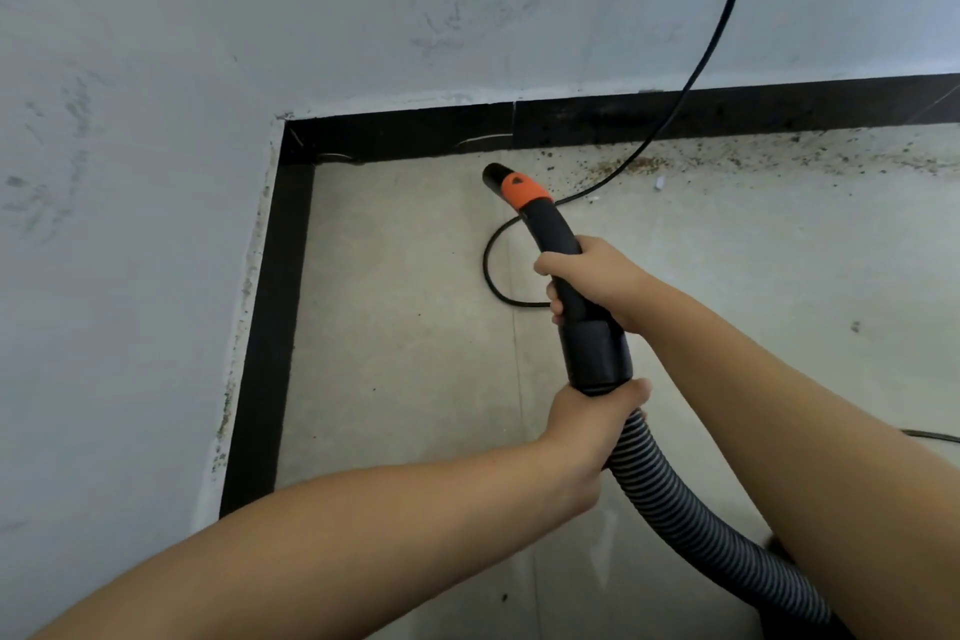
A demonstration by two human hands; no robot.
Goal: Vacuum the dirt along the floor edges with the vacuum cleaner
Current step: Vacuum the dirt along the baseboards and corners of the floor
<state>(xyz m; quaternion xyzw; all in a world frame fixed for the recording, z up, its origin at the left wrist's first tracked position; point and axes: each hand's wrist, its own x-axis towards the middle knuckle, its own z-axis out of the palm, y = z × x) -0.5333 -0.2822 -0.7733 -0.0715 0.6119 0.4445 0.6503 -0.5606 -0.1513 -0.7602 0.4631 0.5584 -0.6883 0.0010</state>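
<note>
Two hands on the vacuum cleaner, one behind the other along the tube. Right hand [592,276] wraps the black curved handle tube [558,244], fingers curled under it, thumb over the top. Left hand [592,431] grips lower down, right where the ribbed grey hose [691,520] joins the black cuff [597,353]. Hands are apart, cuff between them. Nozzle tip [496,174] with the orange collar [524,190] points toward the back wall, near the black skirting [415,130]; cannot tell whether it touches the floor [405,301]. Hose runs down to the lower right and out of view. Dirt [644,165] lies as brown specks in a band along the floor edge under the back skirting, just to the right of the nozzle and spreading on toward the right side. Black power cable [727,16] hangs down the grey wall [130,172], crosses the skirting through the dirt band, passes behind the tube and loops on the floor left of the right hand. Left skirting meets the back one at the corner, well left of the nozzle. Small white scrap [660,183] sits on the floor beside the dirt band.
</note>
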